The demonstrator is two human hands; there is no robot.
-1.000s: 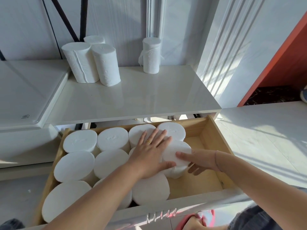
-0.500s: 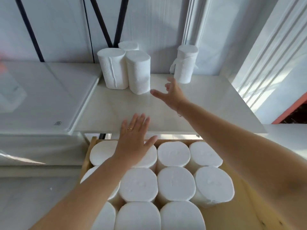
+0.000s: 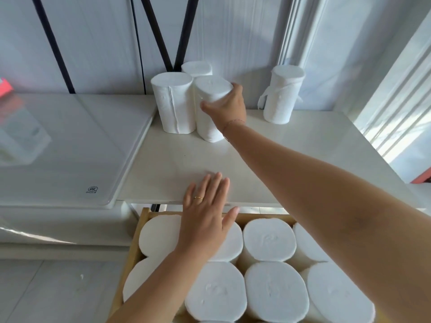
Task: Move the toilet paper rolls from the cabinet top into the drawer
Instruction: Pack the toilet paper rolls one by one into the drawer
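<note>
While my left hand (image 3: 205, 220) lay flat, fingers straight and close, over the drawer (image 3: 136, 248), my right hand (image 3: 227, 106) curled round the front roll (image 3: 208, 122) of 4 on the cabinet top (image 3: 182, 159). Next, I judged, it needed lifting clear of its neighbours.

White rolls (image 3: 173, 103) upright on cabinet (image 3: 186, 164), drawer (image 3: 134, 252) packed

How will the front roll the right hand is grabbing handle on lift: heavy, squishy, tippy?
Probably light: the right hand wraps the front roll alone. Likely squishy: the paper looks plush, with no core hole on top, so the grip may dent it. It stands tall, close against the neighbouring roll, so a sideways drag could tip that one.
</note>
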